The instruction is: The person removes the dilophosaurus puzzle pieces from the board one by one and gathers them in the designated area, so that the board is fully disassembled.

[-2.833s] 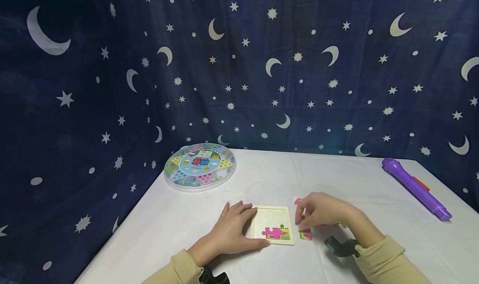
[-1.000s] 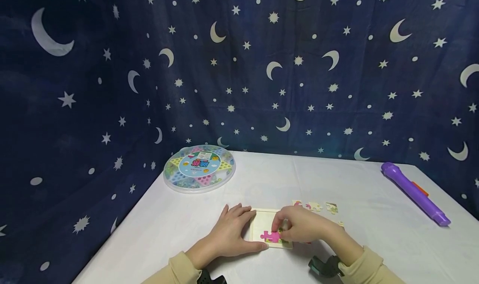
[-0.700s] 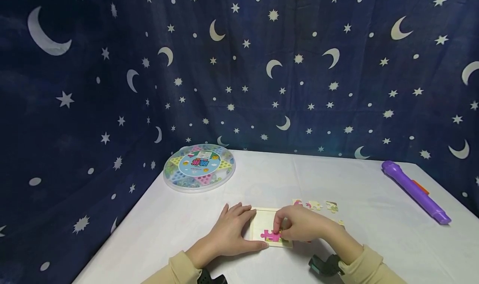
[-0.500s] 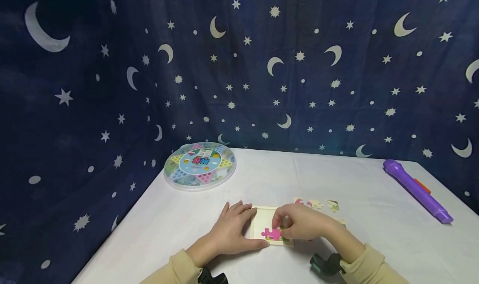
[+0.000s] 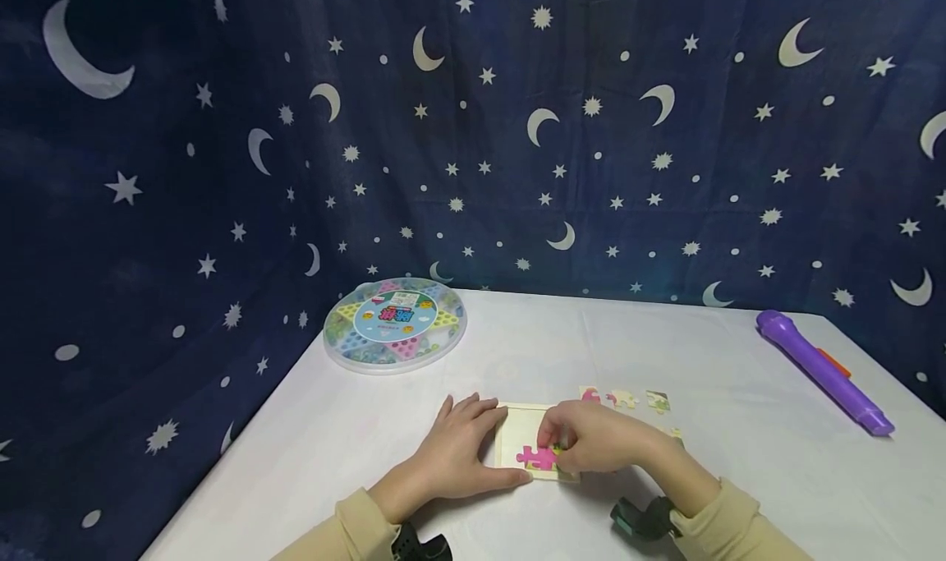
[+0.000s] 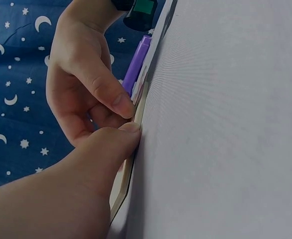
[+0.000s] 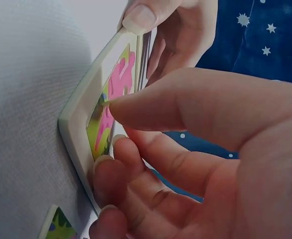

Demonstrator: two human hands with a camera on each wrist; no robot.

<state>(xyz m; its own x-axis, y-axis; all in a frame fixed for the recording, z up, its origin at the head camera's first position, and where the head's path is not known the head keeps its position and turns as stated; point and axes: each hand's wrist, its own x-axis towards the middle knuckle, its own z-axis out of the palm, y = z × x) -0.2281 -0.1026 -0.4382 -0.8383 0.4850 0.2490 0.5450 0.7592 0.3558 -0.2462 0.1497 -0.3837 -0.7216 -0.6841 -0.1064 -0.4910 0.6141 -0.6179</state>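
A square pale wooden puzzle tray [image 5: 519,420] lies on the table with pink and green jigsaw pieces [image 5: 529,457] along its near side. My left hand [image 5: 461,454] is spread at the tray's left, thumb against the near edge and index finger at the far left corner. My right hand [image 5: 594,438] is over the tray's right part, pinching a puzzle piece [image 7: 105,124] between thumb and fingers, low against the pieces in the tray. In the head view the right fingers hide most of that piece.
Loose puzzle pieces [image 5: 623,399] lie right of the tray, some partly behind the right hand. A round Chinese checkers box [image 5: 395,327] sits at the back left. A purple microphone-shaped toy [image 5: 824,372] lies at the right. A star-and-moon curtain [image 5: 502,134] hangs behind the table.
My right hand has moved left from the loose pieces onto the tray, uncovering several loose pieces. Over the last second it stays nearly in place. The left hand keeps its place at the tray.
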